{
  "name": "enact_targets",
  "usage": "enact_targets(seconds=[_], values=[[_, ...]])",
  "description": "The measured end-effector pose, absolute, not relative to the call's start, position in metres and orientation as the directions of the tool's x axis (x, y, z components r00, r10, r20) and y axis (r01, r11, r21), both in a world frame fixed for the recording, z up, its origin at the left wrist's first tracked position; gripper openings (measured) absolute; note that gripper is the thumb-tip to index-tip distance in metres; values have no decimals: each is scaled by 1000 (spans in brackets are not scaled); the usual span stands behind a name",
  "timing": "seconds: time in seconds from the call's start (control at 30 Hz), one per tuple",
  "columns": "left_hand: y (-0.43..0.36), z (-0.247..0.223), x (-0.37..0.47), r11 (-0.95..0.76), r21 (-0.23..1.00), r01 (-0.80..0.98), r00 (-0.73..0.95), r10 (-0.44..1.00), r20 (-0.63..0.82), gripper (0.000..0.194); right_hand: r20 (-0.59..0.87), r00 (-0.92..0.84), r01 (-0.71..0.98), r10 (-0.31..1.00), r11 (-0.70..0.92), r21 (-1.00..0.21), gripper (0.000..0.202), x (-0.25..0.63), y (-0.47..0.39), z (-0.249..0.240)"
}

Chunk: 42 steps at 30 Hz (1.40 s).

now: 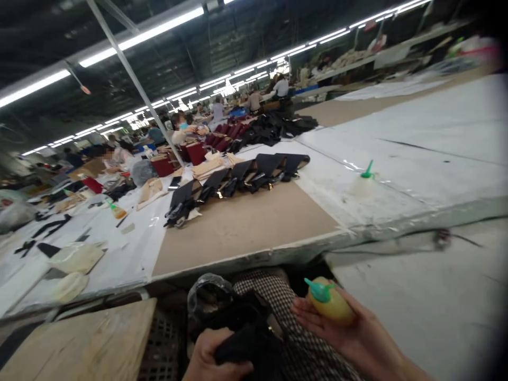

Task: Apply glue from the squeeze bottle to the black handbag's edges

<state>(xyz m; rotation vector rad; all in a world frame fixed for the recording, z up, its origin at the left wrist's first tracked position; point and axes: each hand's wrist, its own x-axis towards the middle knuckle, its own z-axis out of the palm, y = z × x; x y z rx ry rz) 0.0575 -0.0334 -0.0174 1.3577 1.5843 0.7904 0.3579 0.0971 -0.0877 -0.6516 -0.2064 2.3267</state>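
My right hand [349, 330] grips a small yellow squeeze bottle [331, 304] with a green nozzle cap, held low over my lap at the bottom right. At the bottom centre my left hand [212, 357] clutches a piece of black fabric [248, 341] above checked cloth [273, 301]. Both hands are below the near edge of the long worktable [246, 222].
A row of black bag pieces [238, 182] lies on the table's brown sheet. A clear bottle with green tip [363, 182] stands to the right, an orange bottle [117, 210] at left. A wooden board [83, 341] sits at lower left. Other people work far back.
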Motion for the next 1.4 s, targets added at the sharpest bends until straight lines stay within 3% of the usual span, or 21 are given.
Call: enact_targets(seconds=[0.13,0.2,0.4,0.53,0.63,0.73,0.83,1.03,1.13,1.27,1.4], values=[[-27,-35,48,-129,795,593,229,973,-13,30,-385,-720,-504,577,-817,-281,53,361,84,-77],[-23,-39,49,-275,732,623,367,930,37,36,-365,-760,-467,537,-843,-267,58,360,81,-79],[-16,-49,70,-368,614,699,416,907,70,64,-288,-784,-516,550,-835,-190,40,349,78,-87],[-10,-50,81,-475,675,565,450,863,231,47,-189,-836,-493,516,-856,-157,55,340,76,-82],[-3,-44,84,-395,716,576,320,915,247,29,-235,-796,-540,559,-829,-143,48,332,75,-80],[0,-44,84,-358,683,637,243,934,262,23,-312,-741,-579,595,-801,-152,38,325,74,-80],[-1,-50,83,-271,724,634,216,961,171,18,-343,-704,-580,622,-782,-228,35,322,76,-78],[2,-50,88,-209,758,618,187,975,117,17,-273,-717,-501,642,-746,-438,43,319,87,-61],[1,-46,92,-71,800,596,50,997,51,12,-203,-723,-512,660,-710,-485,44,319,88,-56],[-4,-41,94,273,828,490,-223,957,-184,27,-197,-703,-565,684,-705,-429,40,328,86,-61],[-4,-35,93,276,852,446,-182,959,-215,41,-200,-692,-591,693,-704,-394,33,344,84,-66]])
